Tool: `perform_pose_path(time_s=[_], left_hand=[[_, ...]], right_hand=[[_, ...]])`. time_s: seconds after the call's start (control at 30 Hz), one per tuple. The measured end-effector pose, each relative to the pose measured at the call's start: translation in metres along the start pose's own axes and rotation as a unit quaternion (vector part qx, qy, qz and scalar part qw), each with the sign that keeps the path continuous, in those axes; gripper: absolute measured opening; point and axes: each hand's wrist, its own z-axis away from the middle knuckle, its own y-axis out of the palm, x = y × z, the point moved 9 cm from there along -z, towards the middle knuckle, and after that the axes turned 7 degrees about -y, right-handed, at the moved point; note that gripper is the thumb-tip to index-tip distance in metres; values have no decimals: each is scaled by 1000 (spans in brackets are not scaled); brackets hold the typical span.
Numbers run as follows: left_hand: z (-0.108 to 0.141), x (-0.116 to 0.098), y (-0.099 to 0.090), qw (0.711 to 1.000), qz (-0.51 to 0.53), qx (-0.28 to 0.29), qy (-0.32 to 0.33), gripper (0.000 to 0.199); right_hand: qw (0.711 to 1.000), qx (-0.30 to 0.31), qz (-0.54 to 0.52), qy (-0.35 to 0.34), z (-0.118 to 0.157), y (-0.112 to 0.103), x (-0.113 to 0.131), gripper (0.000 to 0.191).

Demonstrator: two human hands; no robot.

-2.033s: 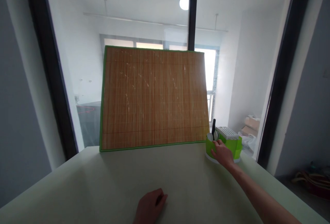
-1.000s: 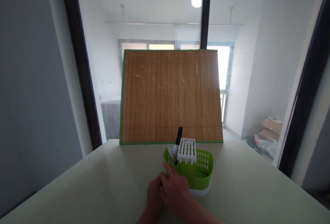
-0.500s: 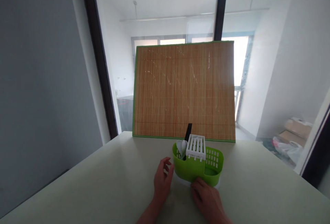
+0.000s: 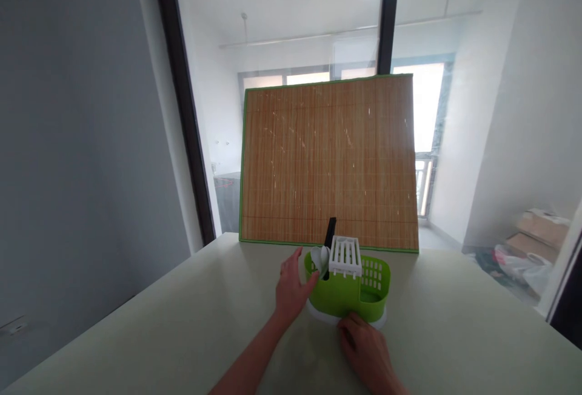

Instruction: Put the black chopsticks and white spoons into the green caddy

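A green plastic cutlery holder (image 4: 339,295) with a white base stands on the table in front of me. White spoons (image 4: 321,256) and a black handle (image 4: 330,232), perhaps a knife's, stick up from its left compartment. A white slotted rack (image 4: 345,254) covers its middle. My left hand (image 4: 293,289) is at the holder's left end, thumb and fingers apart; the thumb tip reaches the rim just below the spoons. My right hand (image 4: 366,343) rests on the table with curled fingers against the front of the holder's white base. Its fingertips are partly hidden.
A bamboo mat (image 4: 327,164) with green edging stands upright at the table's (image 4: 182,322) far edge, behind the holder. Beyond it is a glass partition with dark frames (image 4: 182,91). Cardboard boxes (image 4: 541,231) and plastic bags lie on the floor at right.
My left hand has risen and moved right and forward from beside the holder to its left rim, thumb spreading out. The right hand stays at the base. The view has tilted slightly.
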Motion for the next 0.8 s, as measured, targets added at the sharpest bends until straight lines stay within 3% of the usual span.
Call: perform_pose_path(time_s=[0.1, 0.2, 0.37, 0.5, 0.7, 0.8], left_hand=[[-27, -11, 17, 992, -83, 93, 5, 85], [-39, -15, 36, 974, -148, 172, -15, 92], [-41, -25, 43, 962, -216, 165, -27, 84], [-38, -40, 38, 963, -235, 130, 9, 67], [-40, -52, 48, 954, -208, 210, 58, 54], [-44, -55, 49, 955, -194, 215, 69, 41]], right_hand=[[1000, 4, 0, -4, 0, 1, -1, 20], [1000, 6, 1, -4, 0, 2, -2, 20], [1000, 2, 6, -9, 1, 2, -2, 21], [1000, 9, 11, -11, 1, 4, 1, 20], [1000, 12, 14, -7, -1, 3, 3, 20], [1000, 7, 17, -5, -2, 4, 3, 19]])
